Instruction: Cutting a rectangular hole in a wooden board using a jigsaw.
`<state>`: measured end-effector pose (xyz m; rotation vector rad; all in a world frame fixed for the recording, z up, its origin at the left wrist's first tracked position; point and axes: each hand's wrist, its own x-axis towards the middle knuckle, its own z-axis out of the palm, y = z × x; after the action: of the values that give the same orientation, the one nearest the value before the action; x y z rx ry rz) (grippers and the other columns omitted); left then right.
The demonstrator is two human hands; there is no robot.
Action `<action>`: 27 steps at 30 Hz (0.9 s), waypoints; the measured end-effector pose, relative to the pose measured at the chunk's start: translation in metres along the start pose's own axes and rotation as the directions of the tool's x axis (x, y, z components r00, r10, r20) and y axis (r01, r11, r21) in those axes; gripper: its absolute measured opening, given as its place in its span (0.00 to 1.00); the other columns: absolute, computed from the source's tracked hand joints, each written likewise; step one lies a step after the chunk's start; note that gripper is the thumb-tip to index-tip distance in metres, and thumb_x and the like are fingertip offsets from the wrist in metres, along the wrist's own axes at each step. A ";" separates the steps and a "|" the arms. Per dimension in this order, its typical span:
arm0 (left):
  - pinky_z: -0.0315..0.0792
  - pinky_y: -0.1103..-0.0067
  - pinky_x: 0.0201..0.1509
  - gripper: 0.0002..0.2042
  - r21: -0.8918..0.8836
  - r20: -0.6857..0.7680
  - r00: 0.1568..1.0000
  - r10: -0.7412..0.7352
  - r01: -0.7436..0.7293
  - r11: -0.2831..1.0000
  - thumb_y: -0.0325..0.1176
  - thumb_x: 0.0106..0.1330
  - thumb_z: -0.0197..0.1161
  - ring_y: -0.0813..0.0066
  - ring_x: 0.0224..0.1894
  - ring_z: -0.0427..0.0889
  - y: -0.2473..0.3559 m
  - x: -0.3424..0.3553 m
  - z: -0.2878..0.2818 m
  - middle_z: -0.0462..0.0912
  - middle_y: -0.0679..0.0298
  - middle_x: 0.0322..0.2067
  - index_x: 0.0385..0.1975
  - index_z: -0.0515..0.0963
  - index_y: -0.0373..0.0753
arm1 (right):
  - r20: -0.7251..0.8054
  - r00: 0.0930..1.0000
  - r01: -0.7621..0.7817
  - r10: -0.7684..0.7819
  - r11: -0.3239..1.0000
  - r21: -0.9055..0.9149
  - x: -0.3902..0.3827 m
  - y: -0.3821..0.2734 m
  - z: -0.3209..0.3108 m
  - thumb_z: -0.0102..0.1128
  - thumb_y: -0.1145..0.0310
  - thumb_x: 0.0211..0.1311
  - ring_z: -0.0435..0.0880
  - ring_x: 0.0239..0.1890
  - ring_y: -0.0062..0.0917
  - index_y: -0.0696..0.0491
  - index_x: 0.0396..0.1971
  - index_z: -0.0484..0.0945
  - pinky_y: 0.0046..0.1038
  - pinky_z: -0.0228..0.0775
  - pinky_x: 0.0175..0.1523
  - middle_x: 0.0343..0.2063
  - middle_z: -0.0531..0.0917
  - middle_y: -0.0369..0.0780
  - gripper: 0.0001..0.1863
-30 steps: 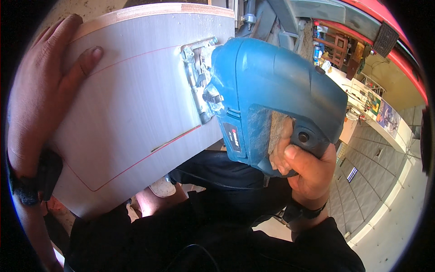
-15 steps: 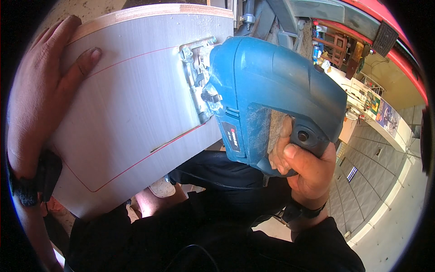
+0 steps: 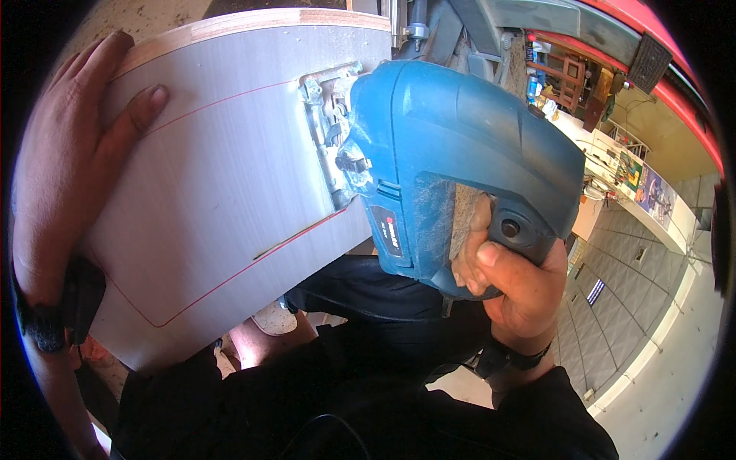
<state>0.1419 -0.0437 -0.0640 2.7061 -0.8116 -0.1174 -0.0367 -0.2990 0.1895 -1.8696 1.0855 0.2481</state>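
Note:
A pale grey laminated board (image 3: 230,176) with thin red marked lines lies in front of me. My left hand (image 3: 77,146) rests on its far left part, thumb spread over the grey face and fingers stretched past the far edge. My right hand (image 3: 521,284) is wrapped round the rear handle of a blue jigsaw (image 3: 460,138). The saw's metal base plate (image 3: 326,138) sits against the board's face between two of the red lines. A short dark cut (image 3: 287,241) runs beside the nearer line. The blade is hidden.
Fine sawdust lies along the board's layered far edge (image 3: 245,24). Grey metal machine parts (image 3: 475,38) stand beyond the saw. To the right are a cluttered shelf (image 3: 567,84), a tiled surface (image 3: 613,268) and a red edge (image 3: 701,115). My dark-clothed legs (image 3: 368,291) are below the board.
The jigsaw and my right hand have shifted slightly to the left across the board. My left hand stays almost in place.

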 end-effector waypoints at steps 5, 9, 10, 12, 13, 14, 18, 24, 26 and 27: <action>0.75 0.63 0.66 0.30 0.040 0.121 0.993 -0.002 -0.003 0.999 0.51 0.73 0.65 0.52 0.61 0.82 0.008 0.000 -0.021 0.81 0.47 0.60 0.66 0.74 0.36 | 0.004 1.000 0.010 -0.010 1.000 -0.022 0.001 -0.002 0.000 0.59 0.78 0.60 0.73 0.18 0.20 0.67 0.51 0.73 0.29 0.70 0.29 0.22 0.77 0.41 0.19; 0.76 0.63 0.65 0.30 0.027 0.104 0.994 0.031 -0.034 0.999 0.50 0.73 0.65 0.52 0.59 0.83 0.007 0.002 -0.024 0.81 0.47 0.59 0.66 0.74 0.35 | -0.001 1.000 0.017 -0.017 0.999 -0.033 0.001 -0.002 0.000 0.59 0.78 0.60 0.73 0.18 0.20 0.68 0.51 0.73 0.29 0.70 0.29 0.21 0.77 0.41 0.19; 0.76 0.63 0.65 0.30 0.019 0.102 0.994 0.049 -0.051 0.999 0.50 0.73 0.65 0.51 0.59 0.83 0.007 0.003 -0.024 0.81 0.46 0.59 0.66 0.74 0.35 | -0.002 1.000 0.015 -0.015 0.999 -0.033 0.001 -0.002 0.000 0.59 0.77 0.60 0.73 0.18 0.20 0.67 0.51 0.73 0.29 0.70 0.29 0.21 0.77 0.40 0.19; 0.76 0.63 0.64 0.30 0.005 0.095 0.994 0.045 -0.045 0.999 0.50 0.73 0.65 0.51 0.59 0.83 0.007 0.005 -0.023 0.81 0.46 0.59 0.66 0.74 0.34 | -0.010 1.000 0.004 -0.005 1.000 -0.027 0.001 -0.002 0.000 0.60 0.77 0.61 0.73 0.18 0.20 0.67 0.51 0.73 0.28 0.70 0.29 0.21 0.77 0.40 0.19; 0.76 0.63 0.64 0.30 -0.002 0.092 0.995 0.042 -0.042 0.999 0.50 0.73 0.65 0.51 0.59 0.83 0.008 0.005 -0.024 0.81 0.46 0.59 0.66 0.74 0.34 | -0.003 1.000 0.014 -0.014 0.999 -0.032 0.001 -0.002 0.000 0.60 0.77 0.61 0.73 0.18 0.20 0.67 0.50 0.73 0.28 0.70 0.29 0.22 0.77 0.40 0.19; 0.76 0.62 0.65 0.30 -0.016 0.113 0.993 0.028 -0.027 1.000 0.50 0.73 0.65 0.51 0.59 0.83 0.008 0.005 -0.025 0.81 0.46 0.59 0.66 0.74 0.34 | 0.000 1.000 0.017 -0.017 0.999 -0.029 0.002 -0.002 0.000 0.60 0.77 0.61 0.74 0.18 0.20 0.67 0.50 0.73 0.28 0.70 0.29 0.22 0.77 0.40 0.18; 0.75 0.62 0.66 0.30 0.002 0.129 0.991 0.030 -0.031 1.000 0.50 0.73 0.65 0.52 0.60 0.82 0.006 0.004 -0.026 0.81 0.46 0.60 0.66 0.74 0.34 | -0.001 1.000 0.017 -0.017 1.000 -0.017 0.002 -0.002 -0.001 0.61 0.77 0.61 0.74 0.19 0.20 0.67 0.49 0.73 0.28 0.71 0.29 0.22 0.78 0.41 0.18; 0.74 0.62 0.68 0.29 0.060 0.052 0.997 0.052 -0.055 0.997 0.50 0.74 0.64 0.51 0.62 0.82 -0.009 0.002 -0.008 0.80 0.47 0.61 0.66 0.74 0.36 | -0.014 1.000 -0.013 0.013 1.000 0.015 0.002 -0.002 -0.002 0.60 0.77 0.61 0.75 0.19 0.20 0.67 0.49 0.73 0.29 0.71 0.30 0.22 0.78 0.41 0.18; 0.74 0.62 0.68 0.29 0.064 0.036 0.998 0.053 -0.055 0.996 0.51 0.74 0.64 0.51 0.62 0.82 -0.014 0.002 -0.003 0.80 0.48 0.61 0.66 0.75 0.37 | -0.006 1.000 -0.005 0.005 1.000 0.015 0.002 -0.003 -0.002 0.60 0.77 0.61 0.75 0.19 0.20 0.67 0.50 0.73 0.29 0.71 0.30 0.22 0.78 0.42 0.18; 0.75 0.62 0.67 0.29 0.054 0.042 0.998 0.048 -0.050 0.997 0.51 0.73 0.64 0.52 0.62 0.82 -0.016 0.002 -0.002 0.81 0.48 0.61 0.66 0.75 0.37 | -0.017 1.000 -0.019 0.020 0.999 0.026 0.002 -0.003 -0.001 0.60 0.78 0.60 0.75 0.20 0.20 0.67 0.50 0.73 0.29 0.71 0.30 0.23 0.78 0.42 0.18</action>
<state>0.1522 -0.0311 -0.0673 2.7409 -0.9056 -0.1420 -0.0335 -0.3005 0.1915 -1.8421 1.1139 0.2290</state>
